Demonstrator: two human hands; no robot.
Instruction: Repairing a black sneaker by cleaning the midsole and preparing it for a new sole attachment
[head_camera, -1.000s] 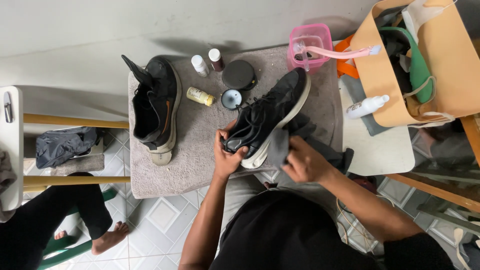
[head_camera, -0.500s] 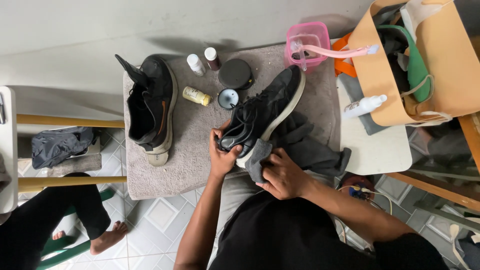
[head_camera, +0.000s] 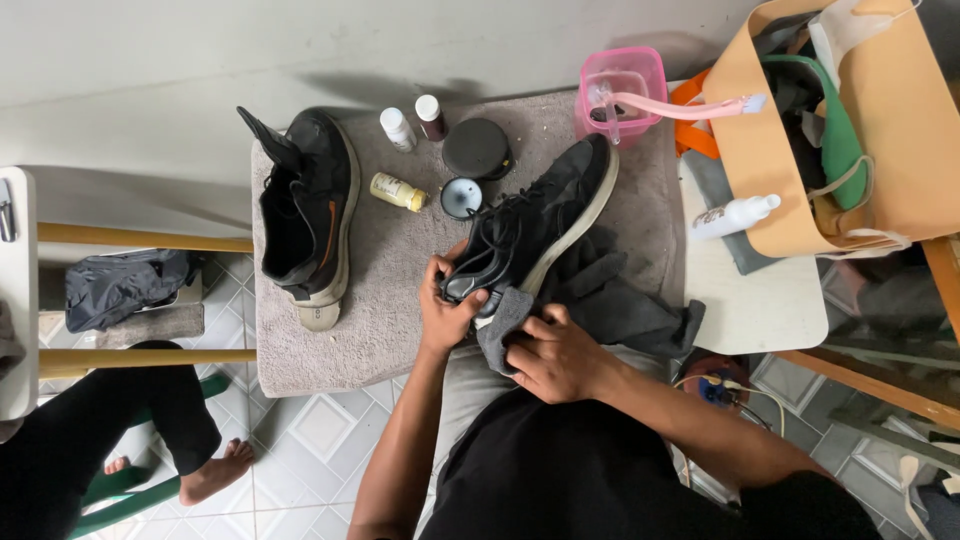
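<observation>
My left hand (head_camera: 447, 310) grips the heel end of a black sneaker with a pale sole (head_camera: 540, 225), which lies on its side on a grey towel (head_camera: 380, 300). My right hand (head_camera: 555, 355) holds a dark grey cloth (head_camera: 600, 295) bunched against the shoe's heel. The rest of the cloth trails off to the right over my lap. A second black sneaker with an orange mark (head_camera: 310, 210) lies on the towel to the left, apart from both hands.
Small bottles (head_camera: 398, 128), a yellow jar (head_camera: 398, 191), a round black tin (head_camera: 476, 148) and its open lid (head_camera: 462, 197) stand behind the shoe. A pink tub with a pink brush (head_camera: 625, 85), a tan bag (head_camera: 850, 130) and a white spray bottle (head_camera: 735, 215) sit right. Another person's leg (head_camera: 130, 430) is lower left.
My right hand has moved left with the cloth, from beside the shoe's sole to its heel. The left hand keeps hold of the shoe.
</observation>
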